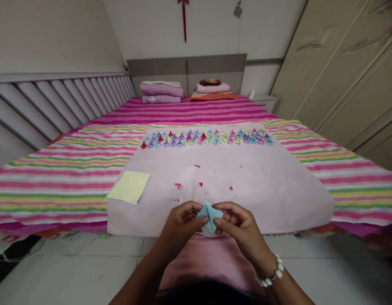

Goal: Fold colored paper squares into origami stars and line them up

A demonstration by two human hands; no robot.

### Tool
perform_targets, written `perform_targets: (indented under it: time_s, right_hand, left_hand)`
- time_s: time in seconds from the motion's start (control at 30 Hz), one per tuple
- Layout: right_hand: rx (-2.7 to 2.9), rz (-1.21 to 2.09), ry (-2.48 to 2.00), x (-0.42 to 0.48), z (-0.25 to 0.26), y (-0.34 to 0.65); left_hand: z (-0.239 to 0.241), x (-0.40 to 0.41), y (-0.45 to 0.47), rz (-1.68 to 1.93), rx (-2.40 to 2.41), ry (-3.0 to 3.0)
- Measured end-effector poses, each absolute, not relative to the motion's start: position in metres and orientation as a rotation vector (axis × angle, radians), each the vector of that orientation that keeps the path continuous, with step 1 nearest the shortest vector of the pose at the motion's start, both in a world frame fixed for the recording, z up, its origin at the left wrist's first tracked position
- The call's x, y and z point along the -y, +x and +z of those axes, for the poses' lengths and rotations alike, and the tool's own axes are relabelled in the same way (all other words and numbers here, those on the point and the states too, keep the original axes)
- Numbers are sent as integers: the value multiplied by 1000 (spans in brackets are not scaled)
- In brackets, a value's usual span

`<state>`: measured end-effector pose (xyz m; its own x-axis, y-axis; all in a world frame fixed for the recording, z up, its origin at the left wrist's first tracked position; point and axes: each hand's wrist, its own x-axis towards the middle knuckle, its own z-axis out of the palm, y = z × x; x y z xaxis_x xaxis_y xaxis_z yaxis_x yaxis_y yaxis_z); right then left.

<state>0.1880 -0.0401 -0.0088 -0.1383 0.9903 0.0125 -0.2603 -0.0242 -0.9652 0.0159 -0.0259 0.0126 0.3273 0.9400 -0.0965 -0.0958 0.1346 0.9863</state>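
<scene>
A small light blue folded paper piece [209,216] is pinched between both my hands, just above the near edge of the bed. My left hand [180,222] grips its left side with thumb and fingers. My right hand [238,224], with a white bead bracelet at the wrist, grips its right side. Under the hands lies a large pale pink paper sheet [262,178] spread over the striped bedspread. A stack of yellow square papers [130,187] lies to the left of my hands.
Rows of several small coloured folded paper shapes [207,137] line the far edge of the pink sheet. Tiny red paper scraps [178,185] dot its middle. Pillows [161,91] rest at the headboard; a wardrobe [345,63] stands on the right.
</scene>
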Motion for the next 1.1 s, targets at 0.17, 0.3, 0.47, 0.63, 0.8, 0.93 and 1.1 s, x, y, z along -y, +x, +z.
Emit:
perform_targets:
  time_s: [0.17,0.3,0.47,0.63,0.8,0.93,1.1]
  right_hand:
    - [1137,1507,-948,40,-5,190]
    - [1085,1484,-933,38,-9,190]
    - [974,1546,-835,39,-9,187]
    - [989,1552,-758,39,-7,187]
    - [1083,1539,-682,40,-6,188]
    - [1083,1502,-823,41,-5,185]
    - [1072,1396,-935,39,-4,182]
  left_hand:
    - [12,26,15,889,-914,1175]
    - [10,26,15,855,-912,1173]
    - [15,28,14,917,-895,1218]
    - [20,31,15,960,-912,1260]
    - [14,30,21,999,-1030,1215]
    - [11,30,23,1029,-1076,1244]
    - [12,32,21,1052,-1075,1319]
